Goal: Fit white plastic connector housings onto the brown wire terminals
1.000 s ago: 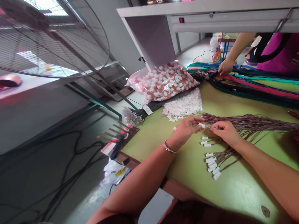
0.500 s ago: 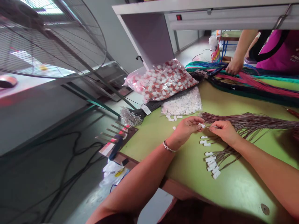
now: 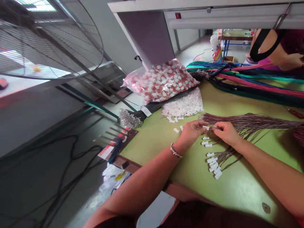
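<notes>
My left hand (image 3: 193, 130) pinches a small white plastic connector (image 3: 206, 128) between thumb and fingers. Close by on its right, my right hand (image 3: 225, 131) is closed on a thin brown wire, whose end points at the connector. Behind both hands a long bundle of brown wires (image 3: 251, 119) lies across the green table (image 3: 152, 142). Below the hands, several wires ending in white connectors (image 3: 213, 164) rest on the tabletop. A few loose white connectors (image 3: 176, 130) lie to the left of my left hand.
A clear bag of white connectors (image 3: 184, 103) lies beside a bigger bag of white and orange pieces (image 3: 163, 80). Coloured wire bundles (image 3: 258, 83) stretch across the back, near a co-worker's arm (image 3: 273, 52). Metal prongs (image 3: 111, 136) stick out at the left table edge; a fan (image 3: 52, 41) stands left.
The connector and wire end stay close together between my hands, which have hardly moved. The co-worker's hand has left the coloured wires and moved right. My view has shifted slightly.
</notes>
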Motion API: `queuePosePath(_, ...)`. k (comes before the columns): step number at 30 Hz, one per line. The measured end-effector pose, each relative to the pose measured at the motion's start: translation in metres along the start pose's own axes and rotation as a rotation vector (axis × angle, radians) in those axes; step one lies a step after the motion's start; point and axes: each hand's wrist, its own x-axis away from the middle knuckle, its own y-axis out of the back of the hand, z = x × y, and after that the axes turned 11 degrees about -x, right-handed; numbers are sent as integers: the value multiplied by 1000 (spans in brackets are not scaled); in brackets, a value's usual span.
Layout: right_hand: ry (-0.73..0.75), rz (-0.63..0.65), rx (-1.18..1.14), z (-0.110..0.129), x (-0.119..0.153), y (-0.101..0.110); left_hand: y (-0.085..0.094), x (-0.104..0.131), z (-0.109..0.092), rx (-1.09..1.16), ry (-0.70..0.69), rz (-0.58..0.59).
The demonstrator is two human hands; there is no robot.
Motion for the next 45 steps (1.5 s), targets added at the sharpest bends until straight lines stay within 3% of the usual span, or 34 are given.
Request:
queuePosePath(15,39,-74,237,-8,1,-11,-18,-4,6,41,98,-50)
queuePosePath(19,49,-55,237,-6,1,-5,-12,-1,2,-49,82,-28)
queuePosePath(21,51,-75,158,-5,0,0,-4,3,-2,-226,25,22)
queuePosePath(25,-71,-24,-151,-3,-4,9,22,12,-18,-566,-229,338)
queuePosePath(26,-110,11,-210,-3,-4,9,31,13,-21,-630,-269,324)
queuePosePath(27,-137,37,-252,-3,-5,10,40,12,-24,-707,-267,192)
queuePosePath(29,-157,47,-297,-2,-6,10,58,9,-25,-955,-121,-178)
queuePosePath(30,-159,42,-305,-2,-6,9,66,6,-23,-1069,-54,-257)
queuePosePath(33,-173,28,-258,-3,-6,7,78,-1,-11,-1245,6,-153)
queuePosePath(37,-153,15,-179,-5,-5,5,71,-6,0,-1267,-102,-31)
queuePosePath(42,-145,-50,-268,-7,-6,5,54,-11,0,-1069,-268,-91)
queuePosePath(45,-105,-98,-331,-8,-6,4,46,-10,-4,-769,-228,-159)
